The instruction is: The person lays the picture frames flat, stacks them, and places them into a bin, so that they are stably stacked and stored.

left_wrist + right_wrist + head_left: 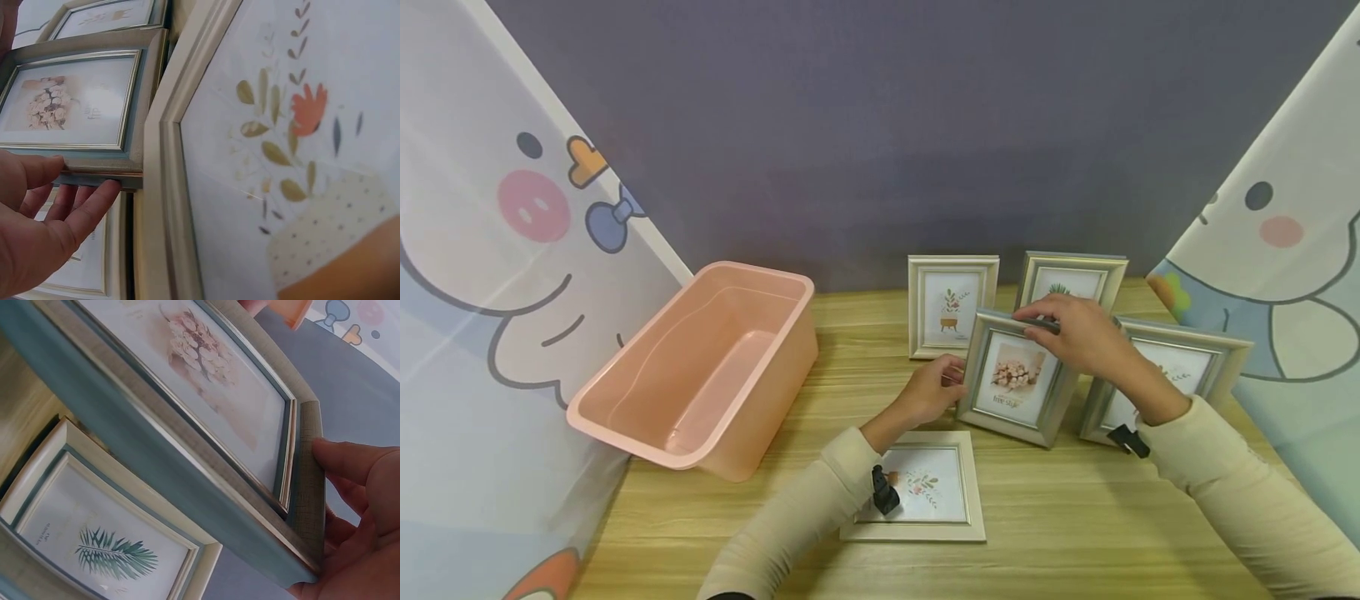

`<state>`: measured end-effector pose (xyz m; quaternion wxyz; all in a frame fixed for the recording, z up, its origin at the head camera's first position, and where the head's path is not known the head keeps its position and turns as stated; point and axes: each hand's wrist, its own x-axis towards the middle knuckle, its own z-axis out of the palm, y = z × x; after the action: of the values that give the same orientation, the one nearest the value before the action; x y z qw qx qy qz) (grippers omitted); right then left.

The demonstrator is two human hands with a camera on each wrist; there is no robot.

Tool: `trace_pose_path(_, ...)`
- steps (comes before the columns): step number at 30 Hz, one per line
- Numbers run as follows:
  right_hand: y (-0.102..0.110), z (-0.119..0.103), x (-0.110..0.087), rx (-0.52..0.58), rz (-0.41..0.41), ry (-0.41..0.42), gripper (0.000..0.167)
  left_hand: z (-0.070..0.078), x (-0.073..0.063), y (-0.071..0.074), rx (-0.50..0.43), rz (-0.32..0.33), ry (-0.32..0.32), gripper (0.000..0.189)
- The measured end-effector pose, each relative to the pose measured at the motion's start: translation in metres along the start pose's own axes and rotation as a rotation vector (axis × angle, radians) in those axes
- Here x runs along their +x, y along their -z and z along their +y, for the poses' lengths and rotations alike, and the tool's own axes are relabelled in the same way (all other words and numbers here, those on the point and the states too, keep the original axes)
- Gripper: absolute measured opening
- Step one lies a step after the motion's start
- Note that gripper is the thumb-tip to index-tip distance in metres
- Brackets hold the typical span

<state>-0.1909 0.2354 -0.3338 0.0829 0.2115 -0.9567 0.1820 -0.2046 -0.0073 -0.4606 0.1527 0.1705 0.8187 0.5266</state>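
A grey-brown picture frame (pixel 1015 383) with a flower-bunch print stands upright, slightly tilted, its lower edge close over the table. My right hand (pixel 1081 333) grips it by the top right corner, the thumb on the front face in the right wrist view. At its left side, my left hand (pixel 927 392) pinches the edge, with the thumb (pixel 40 170) in front and the other fingers along the side. A cream picture frame (pixel 973 492) with a leaf print lies flat below my left forearm, partly covered by the sleeve.
Behind stand a cream frame (pixel 916 308) with a potted-plant print and a frame (pixel 1108 283) with a green leaf print. A wider frame (pixel 1228 354) leans at the right, partly behind my right arm. A pink plastic bin (pixel 775 375) stands at the left. Printed panels flank the table (pixel 1075 533).
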Motion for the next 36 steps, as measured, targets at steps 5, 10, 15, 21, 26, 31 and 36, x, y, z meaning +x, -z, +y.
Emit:
trace_pose_path(5, 0.005, -0.002, 0.0, 0.01, 0.022, 0.01, 0.024, 0.004, -0.001, 0.005, 0.026, -0.014, -0.012, 0.038)
trace_pose_path(10, 0.012, -0.004, 0.001, 0.019, 0.051, 0.028, 0.023, 0.013, -0.003, 0.012, 0.041, -0.018, -0.028, 0.04)
trace_pose_path(15, 0.018, -0.006, 0.001, 0.026, 0.097, 0.05, 0.023, 0.021, -0.004, 0.018, 0.054, -0.013, -0.035, 0.037)
trace_pose_path(21, 0.018, -0.003, -0.002, 0.023, 0.141, 0.076, 0.025, 0.03, -0.007, 0.027, 0.159, 0.009, -0.078, 0.036)
trace_pose_path(26, 0.018, 0.0, -0.006, 0.036, 0.166, 0.081, 0.026, 0.037, -0.011, 0.038, 0.219, 0.005, -0.149, 0.035)
trace_pose_path(31, 0.017, 0.002, -0.01, 0.129, 0.159, 0.043, 0.026, 0.044, -0.017, 0.051, 0.265, 0.005, -0.189, 0.036)
trace_pose_path(36, 0.012, 0.004, -0.016, 0.248, 0.174, 0.026, 0.027, 0.05, -0.023, 0.063, 0.353, 0.025, -0.232, 0.039)
